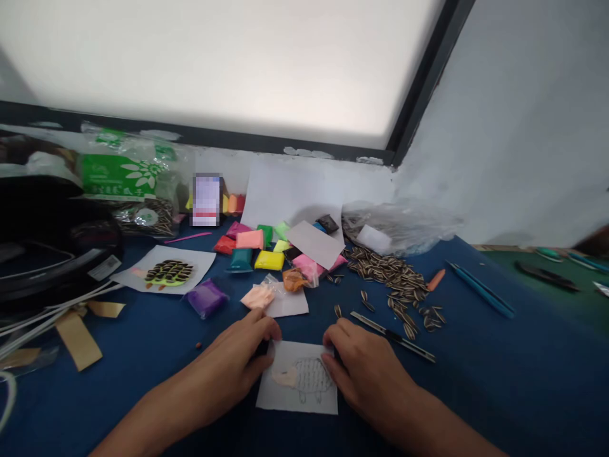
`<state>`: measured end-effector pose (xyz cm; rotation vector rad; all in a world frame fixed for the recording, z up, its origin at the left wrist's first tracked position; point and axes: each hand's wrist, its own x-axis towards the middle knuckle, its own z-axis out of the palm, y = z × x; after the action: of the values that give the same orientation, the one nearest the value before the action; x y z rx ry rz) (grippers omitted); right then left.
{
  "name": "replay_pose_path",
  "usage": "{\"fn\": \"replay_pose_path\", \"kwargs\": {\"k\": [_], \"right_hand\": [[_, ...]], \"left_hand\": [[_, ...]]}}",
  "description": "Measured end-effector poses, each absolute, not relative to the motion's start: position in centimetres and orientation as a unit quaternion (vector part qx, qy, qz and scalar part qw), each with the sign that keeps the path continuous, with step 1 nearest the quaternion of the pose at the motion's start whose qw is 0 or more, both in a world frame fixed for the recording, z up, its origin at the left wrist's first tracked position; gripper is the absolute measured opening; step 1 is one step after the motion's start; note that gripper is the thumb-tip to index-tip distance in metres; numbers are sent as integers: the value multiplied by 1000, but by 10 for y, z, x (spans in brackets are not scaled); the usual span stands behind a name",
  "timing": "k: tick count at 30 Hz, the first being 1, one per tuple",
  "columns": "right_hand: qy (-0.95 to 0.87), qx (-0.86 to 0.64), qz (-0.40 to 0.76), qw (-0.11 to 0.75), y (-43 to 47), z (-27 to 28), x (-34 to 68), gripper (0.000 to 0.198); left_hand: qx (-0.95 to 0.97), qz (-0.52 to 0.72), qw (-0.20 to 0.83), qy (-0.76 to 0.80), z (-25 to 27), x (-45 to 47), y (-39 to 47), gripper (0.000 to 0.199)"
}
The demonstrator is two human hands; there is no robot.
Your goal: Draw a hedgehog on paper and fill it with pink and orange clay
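Note:
A small white paper (316, 405) lies in front of me, with a pencil drawing of a hedgehog-like animal; peach clay fills its head. My left hand (245, 352) has curled fingers at the paper's upper left edge, thumb against it. At the right edge, my right hand (364, 365) pinches the paper between thumb and fingers. Just beyond my left fingertips is an opened packet of peach clay (258, 296). A utility knife (394, 336) lies beyond my right hand. Sunflower seeds (387, 273) are heaped farther back, a few scattered closer.
Coloured clay packets (269, 260) and a purple one (206, 298) lie behind my hands. To the left is a paper (202, 257) bearing a seed-covered clay animal (169, 273). A phone (206, 200) stands near a seed bag (128, 184). Blue tweezers (480, 289) lie right.

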<state>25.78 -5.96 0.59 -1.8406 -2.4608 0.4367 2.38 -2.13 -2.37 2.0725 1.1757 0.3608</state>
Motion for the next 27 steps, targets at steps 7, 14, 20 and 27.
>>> {"fn": "replay_pose_path", "kwargs": {"k": [7, 14, 20, 27], "right_hand": [[-791, -592, 154, 19, -58, 6, 256, 11], [-808, -567, 112, 114, -59, 2, 261, 15], [-803, -532, 88, 255, -57, 6, 269, 18], [-728, -581, 184, 312, -57, 16, 268, 29]], "left_hand": [[809, 133, 355, 449, -21, 28, -19, 13], [763, 180, 437, 441, -14, 26, -10, 12], [686, 244, 527, 438, -4, 24, -8, 32], [640, 325, 544, 435, -3, 25, -4, 32]]}}
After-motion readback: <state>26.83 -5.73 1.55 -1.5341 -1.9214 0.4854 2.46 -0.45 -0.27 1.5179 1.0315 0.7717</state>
